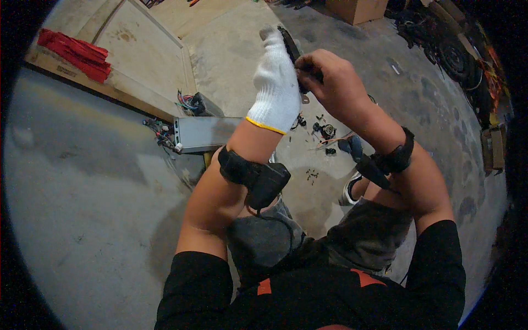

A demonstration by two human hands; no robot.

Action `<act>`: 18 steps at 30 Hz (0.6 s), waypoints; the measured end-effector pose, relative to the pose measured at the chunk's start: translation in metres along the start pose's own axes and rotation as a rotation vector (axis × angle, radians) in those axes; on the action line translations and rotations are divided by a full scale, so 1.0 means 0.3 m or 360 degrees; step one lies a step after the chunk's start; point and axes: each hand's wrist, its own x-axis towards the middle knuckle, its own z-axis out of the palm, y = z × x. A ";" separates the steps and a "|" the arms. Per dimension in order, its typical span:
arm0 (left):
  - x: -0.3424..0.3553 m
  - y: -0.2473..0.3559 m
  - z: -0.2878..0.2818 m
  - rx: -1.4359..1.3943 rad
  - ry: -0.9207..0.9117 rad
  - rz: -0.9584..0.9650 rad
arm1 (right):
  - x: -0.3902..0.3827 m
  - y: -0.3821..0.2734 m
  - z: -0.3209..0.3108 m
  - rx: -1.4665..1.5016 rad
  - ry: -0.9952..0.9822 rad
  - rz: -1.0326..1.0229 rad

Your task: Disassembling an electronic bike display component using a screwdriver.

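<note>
My left hand (275, 77) wears a white knitted glove with a yellow cuff edge. It is closed on a long dark part (289, 44), whose exact kind I cannot make out. My bare right hand (333, 80) meets that part from the right, thumb and fingers pinched at its near end; dark smudges mark the fingertips. A small tab with a hole (306, 99) shows just below. On the floor beneath lie a round metal-and-black part (328, 131), small dark pieces (330, 151) and several scattered screws (312, 176).
Left of my gloved arm is a grey metal box (203, 133) with loose wires (159, 135). A wooden-edged panel (137, 44) carries a red cloth (74, 54). Cardboard boxes (357, 10) and a dark heap with a wheel (455, 59) stand farther off.
</note>
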 end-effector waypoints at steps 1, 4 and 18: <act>0.005 -0.004 -0.002 -0.0006 -0.0018 0.0080 | 0.000 -0.002 0.001 0.0026 0.0035 0.0020; 0.011 -0.017 0.005 0.0022 0.0117 0.0119 | 0.001 -0.008 0.003 -0.0017 0.0106 -0.0022; 0.005 -0.022 0.035 -0.0101 0.0241 0.0139 | -0.004 -0.007 -0.008 -0.0026 0.0053 -0.0037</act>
